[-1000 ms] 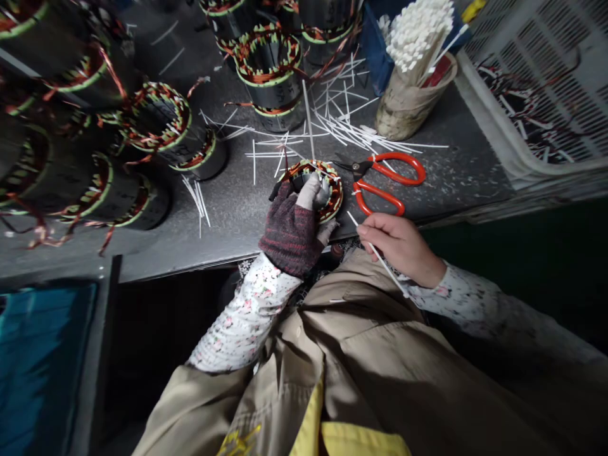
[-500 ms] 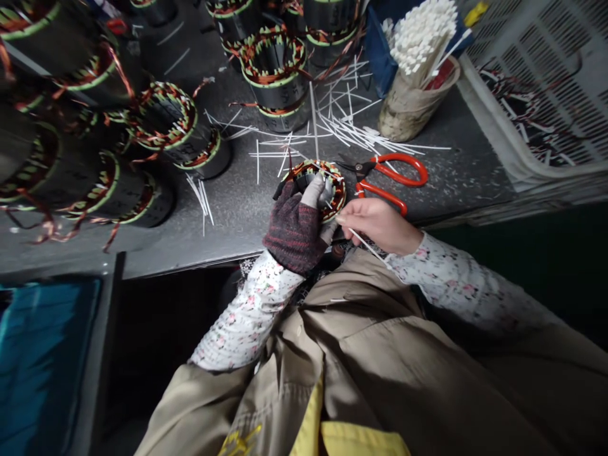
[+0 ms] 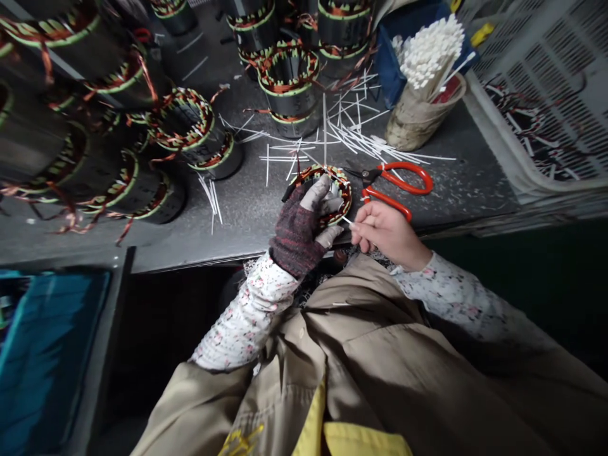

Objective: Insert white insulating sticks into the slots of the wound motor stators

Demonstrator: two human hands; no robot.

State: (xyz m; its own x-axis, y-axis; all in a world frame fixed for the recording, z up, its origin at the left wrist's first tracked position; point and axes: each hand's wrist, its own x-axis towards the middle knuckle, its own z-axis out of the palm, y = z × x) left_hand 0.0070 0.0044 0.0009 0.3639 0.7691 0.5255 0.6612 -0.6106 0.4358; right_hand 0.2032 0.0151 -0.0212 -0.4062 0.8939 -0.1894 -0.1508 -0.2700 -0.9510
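A motor stator with copper windings and a pale green edge stands at the front of the bench. My left hand, in a dark knitted glove with pale fingertips, grips its left side, some fingers reaching into the bore. At the right rim, my right hand is bare and pinches a thin white strip, whose tip meets the winding edge. Most of that strip is hidden by the fingers. Just beyond the right hand lie red-handled scissors, blades toward the stator.
Several wound stators crowd the left and back. Loose white strips are scattered behind the held stator. A worn cup full of white sticks stands by a blue bin. At right sits a white basket with wires.
My right hand has drawn slightly back from the stator, and the strip's tip now points at the rim instead of trailing toward the wrist. The whole view has shifted a little.
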